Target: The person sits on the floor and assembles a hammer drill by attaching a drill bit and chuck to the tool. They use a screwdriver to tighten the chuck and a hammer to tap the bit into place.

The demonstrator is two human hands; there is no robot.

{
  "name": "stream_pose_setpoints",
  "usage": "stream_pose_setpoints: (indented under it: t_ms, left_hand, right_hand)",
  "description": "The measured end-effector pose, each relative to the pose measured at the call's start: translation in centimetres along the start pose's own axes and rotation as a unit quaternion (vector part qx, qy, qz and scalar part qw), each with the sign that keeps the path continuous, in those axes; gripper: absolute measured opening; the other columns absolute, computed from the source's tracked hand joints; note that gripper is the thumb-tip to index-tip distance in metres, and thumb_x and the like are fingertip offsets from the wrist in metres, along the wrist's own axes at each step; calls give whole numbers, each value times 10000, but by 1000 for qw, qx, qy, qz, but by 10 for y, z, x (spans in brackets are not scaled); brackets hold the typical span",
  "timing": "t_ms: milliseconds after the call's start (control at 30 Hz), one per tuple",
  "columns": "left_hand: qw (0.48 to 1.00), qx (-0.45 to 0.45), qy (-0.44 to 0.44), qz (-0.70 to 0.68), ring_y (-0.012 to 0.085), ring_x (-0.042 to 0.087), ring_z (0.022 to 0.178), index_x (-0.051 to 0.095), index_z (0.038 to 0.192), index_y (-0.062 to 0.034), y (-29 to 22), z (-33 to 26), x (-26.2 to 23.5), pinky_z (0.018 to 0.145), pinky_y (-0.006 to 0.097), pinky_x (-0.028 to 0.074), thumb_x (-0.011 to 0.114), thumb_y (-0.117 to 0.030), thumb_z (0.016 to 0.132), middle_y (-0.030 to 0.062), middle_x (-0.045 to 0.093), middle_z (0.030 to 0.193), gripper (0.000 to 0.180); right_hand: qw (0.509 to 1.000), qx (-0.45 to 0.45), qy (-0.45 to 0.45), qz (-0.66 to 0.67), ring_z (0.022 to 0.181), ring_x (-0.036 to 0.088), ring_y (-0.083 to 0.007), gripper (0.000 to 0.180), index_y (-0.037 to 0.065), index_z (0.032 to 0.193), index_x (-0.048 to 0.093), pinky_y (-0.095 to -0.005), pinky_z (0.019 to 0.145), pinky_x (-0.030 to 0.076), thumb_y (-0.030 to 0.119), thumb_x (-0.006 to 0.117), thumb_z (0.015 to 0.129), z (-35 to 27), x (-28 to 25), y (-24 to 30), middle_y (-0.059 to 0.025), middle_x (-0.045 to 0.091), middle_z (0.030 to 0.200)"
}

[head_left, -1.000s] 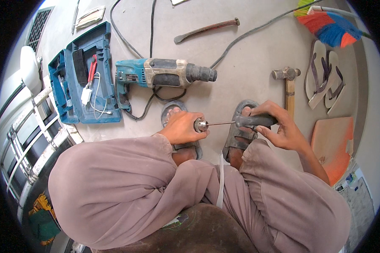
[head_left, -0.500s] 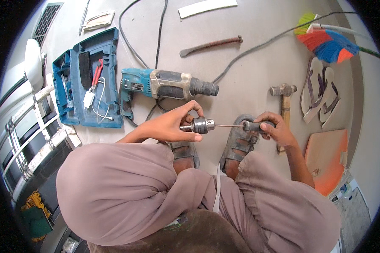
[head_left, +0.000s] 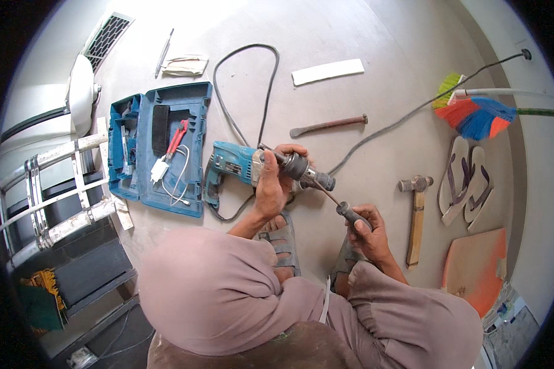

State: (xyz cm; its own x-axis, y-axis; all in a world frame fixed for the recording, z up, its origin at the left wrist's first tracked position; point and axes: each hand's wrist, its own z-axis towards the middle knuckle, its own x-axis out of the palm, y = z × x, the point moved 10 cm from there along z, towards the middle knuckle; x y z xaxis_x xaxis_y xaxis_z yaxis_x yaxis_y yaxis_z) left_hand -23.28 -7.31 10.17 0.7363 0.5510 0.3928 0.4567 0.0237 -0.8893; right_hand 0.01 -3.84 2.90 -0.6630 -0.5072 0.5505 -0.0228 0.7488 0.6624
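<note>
- The left hand [head_left: 272, 187] is partly closed, its thumb and fingers curled about a drill chuck [head_left: 295, 165]; this grip probably steadies the chuck against the pull of the tool.
- The right hand [head_left: 372, 236] wraps its fingers round the dark handle of a screwdriver [head_left: 348, 212], whose thin shaft runs up to the chuck's front; the tip is hidden there. Handle, shaft and chuck stand roughly in line, seemingly so that force passes straight along the shaft.
- The chuck is held over the floor in front of the person's feet, overlapping in view the front of a blue rotary hammer [head_left: 234, 161]. Whether the two touch, I cannot tell.
- The rotary hammer lies on its side beside an opened blue tool case [head_left: 194, 109] holding red-handled pliers [head_left: 179, 135], likely placed there for easy reach.
- A flat chisel [head_left: 329, 126] lies beyond the chuck, and a wooden-handled hammer [head_left: 417, 222] lies to the right, both apart from the hands.
- Half a second ago the chuck and screwdriver lay almost level, clear of the rotary hammer; now they slant down to the right. The left hand's fingers, spread wider then, now close around more of the chuck. The view has shifted too, showing more floor.
</note>
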Motion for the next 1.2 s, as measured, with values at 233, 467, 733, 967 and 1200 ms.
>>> stream_pose_setpoints:
  t_ms: [233,467,733,967,1200]
  left_hand:
    - [993,33,-72,-92,222,624,791,512,972,-61,-2,8,-5,842,437,555,200,-620,1036,88,562,817,643]
    - [991,21,-51,-125,204,614,723,497,956,-60,-5,7,10,742,404,579,207,-620,1034,80,542,763,636]
    - [992,17,-50,-114,201,615,696,482,1025,-75,1,6,13,724,381,580,202,-632,1025,92,558,768,624]
    - [989,18,-70,-128,208,622,748,448,1125,-96,4,7,9,747,382,573,176,-666,1006,94,574,807,643]
    - [989,13,-63,-133,202,627,816,418,1149,-106,7,6,7,819,408,573,140,-673,1006,97,580,866,647]
  right_hand:
    - [993,-37,61,-94,616,531,-102,391,107,1261,494,-239,528,429,222,693,945,8,23,0,-111,621,929]
    - [944,166,172,227,537,528,-145,321,136,1262,471,-256,538,419,365,498,1038,-8,52,-38,-152,653,887]
    - [940,209,210,170,539,518,-142,452,21,1168,562,-268,524,412,436,428,1049,-3,60,-42,-131,634,798]
    - [996,-76,2,-42,654,532,-143,424,18,1131,594,-268,488,405,415,605,985,11,20,-24,-93,596,786]
    - [967,162,93,174,731,551,-156,402,38,1189,569,-325,603,481,375,638,979,4,22,-51,-107,598,983]
